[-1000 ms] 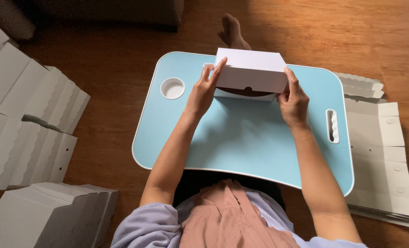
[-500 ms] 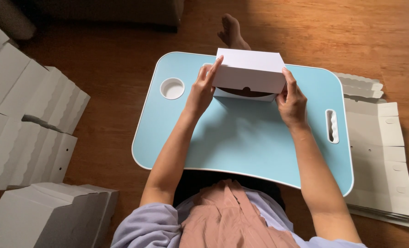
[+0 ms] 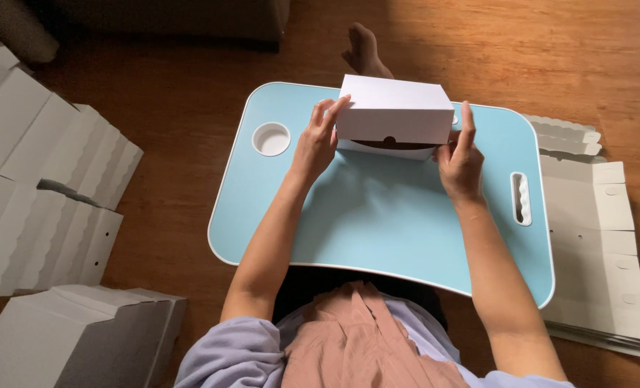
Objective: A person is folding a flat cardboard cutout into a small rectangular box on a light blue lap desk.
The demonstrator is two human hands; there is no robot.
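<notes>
Two hands are on one white box point(image 3: 394, 109) at 12 o'clock on the light blue lap desk point(image 3: 377, 215). Left hand point(image 3: 315, 146) presses its left end, right hand point(image 3: 460, 158) its right end, so the grip is clamped on the box. It looks folded up, the lid nearly shut with a dark gap showing underneath. Flat blanks point(image 3: 596, 237) wait at 3 o'clock; finished boxes point(image 3: 40, 179) are stacked at 9.

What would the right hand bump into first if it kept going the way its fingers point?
The right hand points up along the end of the white box. Past it, probably only the blue tray's far rim, then wood floor.
</notes>
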